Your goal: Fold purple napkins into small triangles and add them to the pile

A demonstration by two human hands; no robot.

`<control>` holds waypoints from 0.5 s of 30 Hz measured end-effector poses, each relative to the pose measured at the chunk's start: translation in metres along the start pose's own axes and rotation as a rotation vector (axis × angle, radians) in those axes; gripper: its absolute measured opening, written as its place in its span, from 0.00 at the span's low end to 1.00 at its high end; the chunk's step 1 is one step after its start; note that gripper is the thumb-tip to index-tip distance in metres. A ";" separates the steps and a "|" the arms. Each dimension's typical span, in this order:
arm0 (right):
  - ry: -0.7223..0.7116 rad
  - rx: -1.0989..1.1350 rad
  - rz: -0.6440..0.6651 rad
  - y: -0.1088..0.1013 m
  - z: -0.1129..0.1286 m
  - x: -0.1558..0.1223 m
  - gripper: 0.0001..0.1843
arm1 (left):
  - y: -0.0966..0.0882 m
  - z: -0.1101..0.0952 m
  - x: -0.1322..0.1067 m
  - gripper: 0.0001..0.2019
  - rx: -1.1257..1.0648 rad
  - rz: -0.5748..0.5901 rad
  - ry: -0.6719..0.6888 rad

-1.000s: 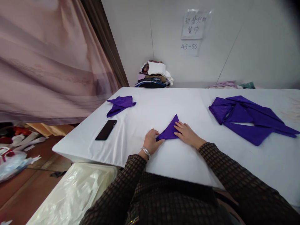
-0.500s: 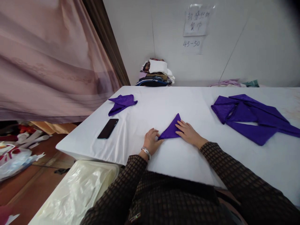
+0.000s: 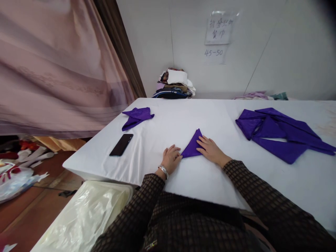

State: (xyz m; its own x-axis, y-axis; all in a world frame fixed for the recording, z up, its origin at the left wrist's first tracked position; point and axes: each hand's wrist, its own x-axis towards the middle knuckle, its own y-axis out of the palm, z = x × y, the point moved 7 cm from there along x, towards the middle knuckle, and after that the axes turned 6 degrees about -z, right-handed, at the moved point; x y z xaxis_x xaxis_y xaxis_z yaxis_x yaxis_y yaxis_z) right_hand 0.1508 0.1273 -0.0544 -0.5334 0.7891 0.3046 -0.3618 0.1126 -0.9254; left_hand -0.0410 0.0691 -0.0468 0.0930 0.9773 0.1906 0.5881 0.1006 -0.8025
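A purple cloth napkin, folded into a triangle, lies on the white-covered table in front of me. My right hand rests flat on its right side, fingers stretched out and covering that edge. At the lower left corner of the napkin is my left hand, with a silver bracelet at the wrist. Its fingers are loosely spread on the table, the tips at or just touching the corner. Neither hand grips the cloth.
A crumpled purple napkin and a black phone lie to the left. More purple napkins are heaped at the right. Folded clothes are stacked by the wall. A plastic-covered bin stands at the table's lower left.
My left fingers have come off the napkin's lower left corner and opened slightly. The right hand stays on the cloth. The view has tilted up a little.
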 end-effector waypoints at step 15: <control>-0.143 -0.058 0.015 -0.004 0.029 0.001 0.30 | 0.004 -0.009 0.001 0.08 0.064 0.018 0.035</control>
State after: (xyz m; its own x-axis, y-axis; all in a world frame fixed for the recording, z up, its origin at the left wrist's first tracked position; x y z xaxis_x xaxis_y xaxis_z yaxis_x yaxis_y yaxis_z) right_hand 0.1294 0.1106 -0.0441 -0.6435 0.6973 0.3157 -0.3105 0.1391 -0.9403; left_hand -0.0315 0.0689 -0.0449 0.1318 0.9719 0.1951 0.5340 0.0962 -0.8400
